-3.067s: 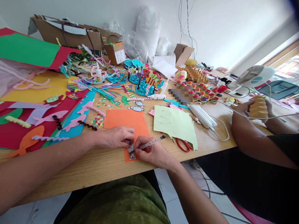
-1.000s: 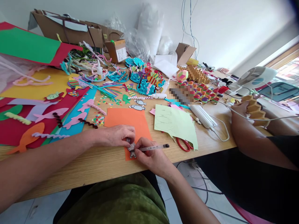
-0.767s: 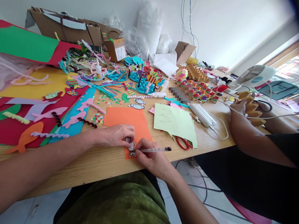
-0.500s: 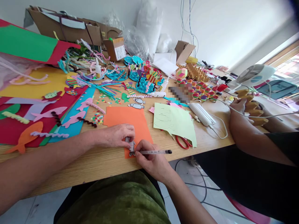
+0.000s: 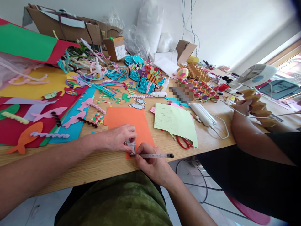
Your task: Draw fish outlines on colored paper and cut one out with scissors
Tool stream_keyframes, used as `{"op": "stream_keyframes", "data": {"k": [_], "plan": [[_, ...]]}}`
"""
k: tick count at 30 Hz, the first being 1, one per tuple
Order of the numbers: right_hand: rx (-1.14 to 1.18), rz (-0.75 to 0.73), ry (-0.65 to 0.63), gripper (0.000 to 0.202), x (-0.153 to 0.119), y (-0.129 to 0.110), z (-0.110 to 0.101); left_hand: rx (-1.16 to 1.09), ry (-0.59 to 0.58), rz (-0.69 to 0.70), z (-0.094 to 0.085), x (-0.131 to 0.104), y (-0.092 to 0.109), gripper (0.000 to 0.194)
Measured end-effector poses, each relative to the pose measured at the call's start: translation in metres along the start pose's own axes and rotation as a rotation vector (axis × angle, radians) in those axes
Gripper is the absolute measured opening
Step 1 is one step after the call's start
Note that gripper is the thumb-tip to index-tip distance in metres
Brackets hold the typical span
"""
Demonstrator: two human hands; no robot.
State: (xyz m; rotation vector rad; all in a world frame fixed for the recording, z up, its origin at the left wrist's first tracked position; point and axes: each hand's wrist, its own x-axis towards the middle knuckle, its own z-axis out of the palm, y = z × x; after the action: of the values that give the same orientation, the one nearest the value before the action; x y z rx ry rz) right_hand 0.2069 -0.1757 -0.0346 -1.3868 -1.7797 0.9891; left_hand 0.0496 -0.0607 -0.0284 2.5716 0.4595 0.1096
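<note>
Pressing a grey cutout (image 5: 132,147) onto orange paper (image 5: 127,116) near the edge of the table (image 5: 75,171), left hand (image 5: 122,138) palm-down, forearm (image 5: 61,160) stretched low, fingers curled, whether they pinch unclear, right hand (image 5: 150,161) angled in opposite, thumb and fingers clamped round a pen (image 5: 157,155), tip at the cutout.
</note>
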Motion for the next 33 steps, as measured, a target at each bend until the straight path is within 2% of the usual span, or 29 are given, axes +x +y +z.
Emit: {"op": "stream_keyframes", "data": {"k": [9, 16, 26, 33], "plan": [[0.056, 0.03, -0.008, 0.009, -0.002, -0.0003, -0.0009, 0.02, 0.031, 0.028, 0.0042, -0.0022, -0.0042, 0.027], [0.067, 0.062, -0.002, 0.008, -0.0002, -0.0001, -0.004, 0.029, -0.013, -0.005, 0.0015, -0.0012, -0.0004, 0.024], [0.134, 0.077, 0.028, 0.008, 0.0014, -0.001, -0.0094, 0.017, -0.009, -0.009, 0.0013, -0.0011, -0.0008, 0.023], [0.169, 0.076, -0.016, 0.008, 0.0004, -0.0023, -0.009, 0.016, -0.01, -0.012, -0.0003, -0.0006, 0.0005, 0.022]]}}
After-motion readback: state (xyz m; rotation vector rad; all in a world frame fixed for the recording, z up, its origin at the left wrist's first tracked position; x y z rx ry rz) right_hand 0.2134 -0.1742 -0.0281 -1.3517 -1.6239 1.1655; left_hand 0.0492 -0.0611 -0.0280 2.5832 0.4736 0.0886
